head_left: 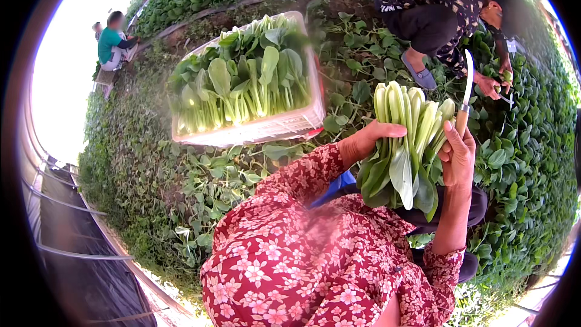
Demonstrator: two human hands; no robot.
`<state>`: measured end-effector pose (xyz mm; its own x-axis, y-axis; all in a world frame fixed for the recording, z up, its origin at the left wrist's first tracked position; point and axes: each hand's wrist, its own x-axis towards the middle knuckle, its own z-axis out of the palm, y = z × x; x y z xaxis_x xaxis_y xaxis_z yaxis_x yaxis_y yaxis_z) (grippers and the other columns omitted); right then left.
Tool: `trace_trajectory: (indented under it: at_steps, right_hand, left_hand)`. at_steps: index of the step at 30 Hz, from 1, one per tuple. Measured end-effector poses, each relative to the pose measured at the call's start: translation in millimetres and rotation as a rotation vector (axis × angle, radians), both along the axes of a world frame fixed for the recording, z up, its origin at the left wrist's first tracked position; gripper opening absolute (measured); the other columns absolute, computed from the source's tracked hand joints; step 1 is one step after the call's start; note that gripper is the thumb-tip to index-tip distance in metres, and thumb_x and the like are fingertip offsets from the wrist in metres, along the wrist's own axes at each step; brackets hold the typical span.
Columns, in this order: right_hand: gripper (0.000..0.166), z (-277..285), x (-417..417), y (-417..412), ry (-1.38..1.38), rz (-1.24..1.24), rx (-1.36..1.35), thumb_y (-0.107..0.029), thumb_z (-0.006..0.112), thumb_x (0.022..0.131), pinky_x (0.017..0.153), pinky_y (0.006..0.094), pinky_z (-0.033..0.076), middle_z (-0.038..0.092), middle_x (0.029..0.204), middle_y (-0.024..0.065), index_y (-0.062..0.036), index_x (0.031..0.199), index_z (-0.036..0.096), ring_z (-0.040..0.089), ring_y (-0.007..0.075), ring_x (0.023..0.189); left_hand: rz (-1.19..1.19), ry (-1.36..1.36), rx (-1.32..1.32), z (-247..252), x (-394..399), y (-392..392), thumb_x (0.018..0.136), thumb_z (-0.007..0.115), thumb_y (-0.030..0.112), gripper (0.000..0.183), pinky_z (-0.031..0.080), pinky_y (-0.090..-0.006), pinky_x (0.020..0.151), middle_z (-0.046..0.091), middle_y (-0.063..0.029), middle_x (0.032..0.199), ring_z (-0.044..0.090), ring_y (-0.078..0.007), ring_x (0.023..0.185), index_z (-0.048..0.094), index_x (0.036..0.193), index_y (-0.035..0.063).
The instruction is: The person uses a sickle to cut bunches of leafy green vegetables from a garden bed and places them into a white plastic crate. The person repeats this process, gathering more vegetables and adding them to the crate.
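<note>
A bunch of leafy greens with pale green stalks (401,118) is held before me, stalk ends up and leaves hanging down. My left hand (374,138) grips its left side, the thumb across the stalks. At the right side of the bunch, my right hand (458,150) is closed on the wooden handle of a knife (468,81), its curved blade pointing up; the fingers rest close to the outer stalks. To the left, a white plastic crate (290,122) stands on the ground, filled with rows of the same greens, stalks and leaves showing.
A co-worker (431,4) in a patterned top bends at the upper right, holding greens and a blade. Another person (109,43) in a green top sits far off at the left. Dense growing greens (513,154) cover the right side; cut leaves (222,172) lie around the crate.
</note>
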<state>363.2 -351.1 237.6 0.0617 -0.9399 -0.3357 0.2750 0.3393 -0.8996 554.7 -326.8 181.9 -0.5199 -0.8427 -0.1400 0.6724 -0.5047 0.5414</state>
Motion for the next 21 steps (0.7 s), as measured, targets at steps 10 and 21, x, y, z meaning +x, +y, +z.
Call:
trace_trajectory:
  at_steps: [10,21]
  right_hand:
    - [0.032,-3,8,12,0.295,-0.050,-0.084,-0.011,0.072,0.075,0.039,0.0164,0.027,0.046,0.062,-0.0051,0.0005,0.101,0.057,0.037,0.0016,0.045]
    - [0.020,12,8,14,0.389,0.058,-0.151,-0.017,0.063,0.082,0.039,0.0168,0.030,0.049,0.061,-0.0029,-0.0003,0.089,0.056,0.044,0.0032,0.046]
  left_hand:
    - [0.011,-0.005,-0.110,0,19,3,0.071,0.063,0.018,0.067,0.040,-0.0352,0.096,0.051,-0.0120,0.124,0.052,-0.0216,0.110,0.038,0.131,0.0022]
    - [-0.053,-0.136,-0.169,10,43,-3,0.066,0.069,0.014,0.067,0.041,-0.0336,0.093,0.056,-0.0101,0.117,0.054,-0.0202,0.106,0.043,0.127,0.0003]
